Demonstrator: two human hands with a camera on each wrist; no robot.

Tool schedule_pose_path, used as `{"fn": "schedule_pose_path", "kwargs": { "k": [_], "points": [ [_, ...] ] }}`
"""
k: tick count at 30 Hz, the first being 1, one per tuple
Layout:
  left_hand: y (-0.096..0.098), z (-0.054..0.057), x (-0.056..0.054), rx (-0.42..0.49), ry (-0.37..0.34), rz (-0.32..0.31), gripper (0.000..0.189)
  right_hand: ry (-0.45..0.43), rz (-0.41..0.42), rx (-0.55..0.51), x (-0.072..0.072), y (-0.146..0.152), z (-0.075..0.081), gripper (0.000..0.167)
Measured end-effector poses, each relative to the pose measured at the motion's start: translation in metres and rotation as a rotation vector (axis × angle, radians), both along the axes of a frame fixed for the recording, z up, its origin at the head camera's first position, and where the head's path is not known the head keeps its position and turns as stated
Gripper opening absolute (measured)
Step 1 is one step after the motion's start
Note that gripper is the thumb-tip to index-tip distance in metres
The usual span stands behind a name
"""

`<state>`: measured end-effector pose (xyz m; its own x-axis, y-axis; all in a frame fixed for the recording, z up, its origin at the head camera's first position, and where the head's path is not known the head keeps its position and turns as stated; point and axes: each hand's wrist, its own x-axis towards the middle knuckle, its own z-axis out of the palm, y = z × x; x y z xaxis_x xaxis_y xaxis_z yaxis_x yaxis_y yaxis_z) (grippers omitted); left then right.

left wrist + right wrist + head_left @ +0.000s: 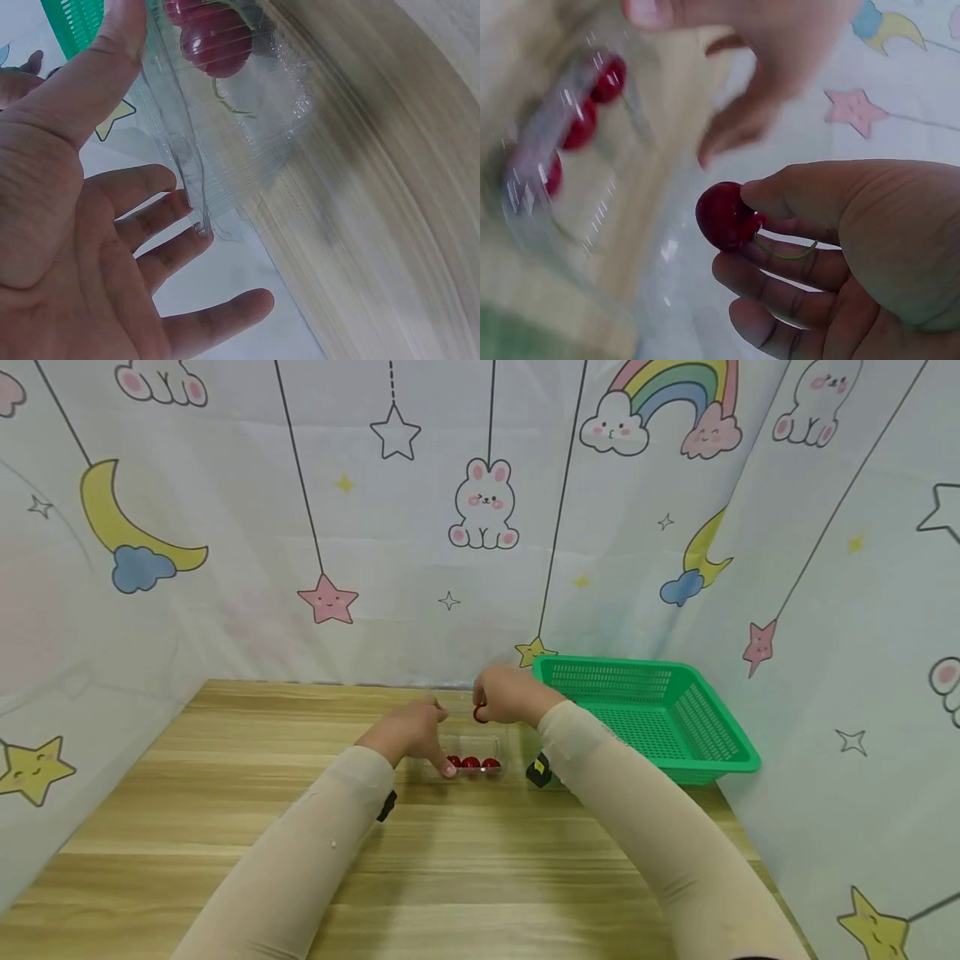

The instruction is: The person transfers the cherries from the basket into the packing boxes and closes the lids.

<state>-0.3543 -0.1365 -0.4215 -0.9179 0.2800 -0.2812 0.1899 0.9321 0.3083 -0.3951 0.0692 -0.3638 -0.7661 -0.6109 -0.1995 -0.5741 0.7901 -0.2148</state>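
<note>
A clear plastic box [476,745] holds several red cherries [470,762] in a row along its front side. My left hand [411,732] is at the box's left side, thumb at the front corner and fingers spread, loosely bent. In the left wrist view, some of its fingertips touch the edge of the clear plastic, close to a cherry [217,46] with a green stem. Over the back of the box, my right hand [512,695] pinches a single dark red cherry [724,216] between thumb and fingers; its thin green stem [787,256] trails toward the palm.
A green plastic basket [723,727] with slotted walls stands right of the box, partly behind my right forearm. The wooden table [465,868] ends at a printed cloth backdrop [420,635] behind and at the right.
</note>
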Motion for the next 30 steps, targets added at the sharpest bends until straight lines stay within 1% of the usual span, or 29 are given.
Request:
{"fn": "schedule_pose_path", "kwargs": {
  "k": [4,7,9,11,15,19,23,27,30],
  "points": [
    [-0.001,0.0,0.0,-0.005,0.004,-0.005,0.118,-0.007,0.051,0.015,0.004,-0.018,-0.019,0.017],
    [0.0,-0.001,0.001,-0.01,0.012,-0.008,0.116,-0.012,0.067,0.013,0.005,-0.027,-0.035,0.016],
    [0.0,-0.001,0.001,-0.01,0.017,-0.007,0.115,-0.018,0.06,0.009,0.005,-0.03,-0.043,0.015],
    [0.001,0.0,0.002,-0.009,0.02,-0.005,0.114,-0.043,0.038,-0.003,0.005,-0.032,-0.05,0.016],
    [0.001,0.001,0.003,-0.007,0.023,0.001,0.114,-0.081,0.009,-0.019,0.004,-0.035,-0.058,0.018],
    [0.002,0.002,0.003,-0.013,0.027,-0.001,0.114,-0.108,0.007,-0.037,0.003,-0.033,-0.061,0.017],
    [0.002,0.001,0.002,-0.019,0.026,-0.009,0.115,-0.143,0.003,-0.048,0.003,-0.03,-0.06,0.017],
    [0.001,0.0,0.0,-0.01,0.012,-0.009,0.117,-0.143,-0.02,-0.03,0.003,-0.026,-0.052,0.018],
    [0.0,-0.001,-0.002,-0.005,0.007,-0.004,0.118,-0.106,-0.036,-0.011,0.004,-0.023,-0.042,0.018]
  ]
}}
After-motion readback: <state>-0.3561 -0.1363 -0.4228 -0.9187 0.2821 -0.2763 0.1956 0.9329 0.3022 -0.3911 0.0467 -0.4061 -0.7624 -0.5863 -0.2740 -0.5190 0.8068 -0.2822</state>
